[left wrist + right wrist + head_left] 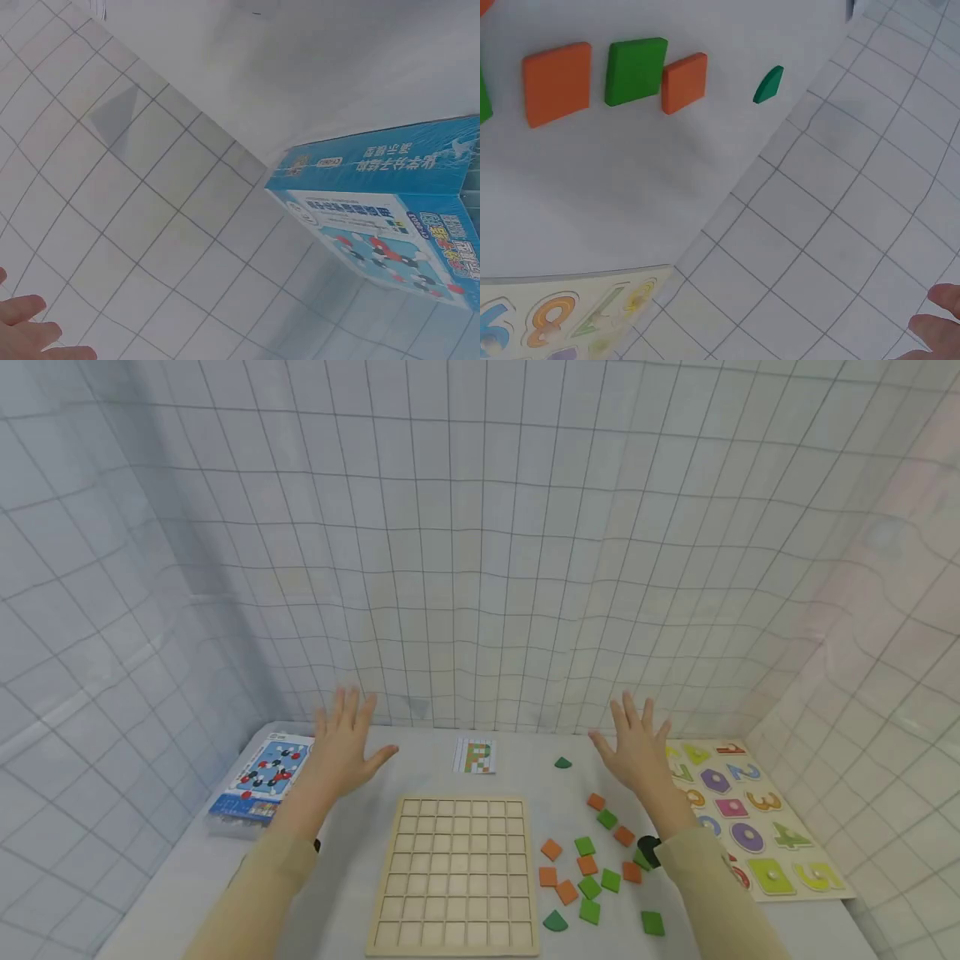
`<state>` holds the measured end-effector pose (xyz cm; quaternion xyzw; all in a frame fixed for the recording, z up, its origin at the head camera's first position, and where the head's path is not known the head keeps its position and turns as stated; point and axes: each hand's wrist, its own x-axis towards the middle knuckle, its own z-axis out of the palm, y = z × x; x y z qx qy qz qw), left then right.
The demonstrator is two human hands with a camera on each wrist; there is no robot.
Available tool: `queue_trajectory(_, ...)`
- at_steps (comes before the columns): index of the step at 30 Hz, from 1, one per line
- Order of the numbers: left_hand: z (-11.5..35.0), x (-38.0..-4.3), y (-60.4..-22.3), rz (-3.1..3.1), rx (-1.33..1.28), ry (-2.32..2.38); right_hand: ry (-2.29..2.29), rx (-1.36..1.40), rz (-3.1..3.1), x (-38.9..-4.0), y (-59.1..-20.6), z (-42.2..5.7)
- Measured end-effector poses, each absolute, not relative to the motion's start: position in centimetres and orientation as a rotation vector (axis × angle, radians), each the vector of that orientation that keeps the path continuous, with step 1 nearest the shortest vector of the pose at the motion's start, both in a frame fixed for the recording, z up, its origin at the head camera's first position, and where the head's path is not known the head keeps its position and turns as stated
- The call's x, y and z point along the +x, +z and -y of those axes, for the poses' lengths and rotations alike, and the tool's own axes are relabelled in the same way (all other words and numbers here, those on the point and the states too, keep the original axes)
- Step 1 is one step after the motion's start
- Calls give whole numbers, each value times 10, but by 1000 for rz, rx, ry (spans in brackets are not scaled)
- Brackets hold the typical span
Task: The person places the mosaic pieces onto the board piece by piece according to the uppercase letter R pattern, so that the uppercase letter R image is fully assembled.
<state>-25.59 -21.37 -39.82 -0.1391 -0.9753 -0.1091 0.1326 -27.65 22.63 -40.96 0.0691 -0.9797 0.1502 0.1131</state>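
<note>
Both hands are raised above the table with fingers spread, holding nothing. My left hand [345, 752] is near the blue-and-white molecule model box [270, 772] at the left; its fingertips show at the lower left of the left wrist view. On the other side my right hand [636, 752] hovers beside the number puzzle board [738, 827]. Between the arms lies a wooden grid board [457, 799] with bare square cells. Orange square tiles [551, 848] and green square tiles [585, 846] are scattered right of it. A dark green quarter-round piece [562, 762] sits farther back, another [555, 921] closer.
A small card [475, 756] with a coloured grid pattern lies behind the board. White curtains [480, 568] with dark grid lines enclose the table at the back and both sides. A dark wrist strap [649, 851] overlaps a green tile by the right sleeve.
</note>
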Motion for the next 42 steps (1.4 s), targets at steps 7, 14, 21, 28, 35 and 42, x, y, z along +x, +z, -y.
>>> queue_trajectory(7,214,-237,-420,2798,-471,-263,423,250,2872,-264,-434,-227)
queue_trajectory(14,218,-216,-452,2759,-530,-338,434,287,2859,-247,-460,-230)
queue_trajectory(21,221,-199,-469,2744,-572,-310,480,312,2829,-236,-480,-229)
queue_trajectory(28,220,-192,-482,2782,-586,-340,526,316,2846,-235,-487,-225)
queue_trajectory(35,217,-187,-486,2818,-603,-357,658,293,2902,-235,-490,-222)
queue_trajectory(42,218,-184,-496,2929,-624,-461,744,195,2993,-245,-492,-224)
